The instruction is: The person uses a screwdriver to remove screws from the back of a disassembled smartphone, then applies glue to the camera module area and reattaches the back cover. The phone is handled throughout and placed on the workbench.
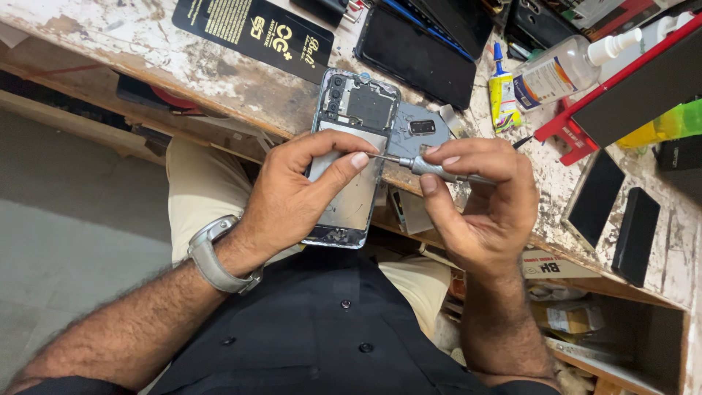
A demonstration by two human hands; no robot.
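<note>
- The left hand (292, 194) is closed about the phone (352, 157), thumb across its bare back and fingers underneath; a watch (212, 256) is worn on that wrist.
- The phone, back cover off, is held half over the tabletop (219, 69) edge, above the lap.
- It is judged light and stiff but fragile: the side frame is best gripped, the exposed board and camera left untouched.
- The right hand (479, 205) is curled shut around a screwdriver (428, 167), its tip set against the phone's right edge.
- The thin, smooth handle is judged slippery, so a fingertip pinch suits it.
- A glue bottle (563, 69) lies well apart.
</note>
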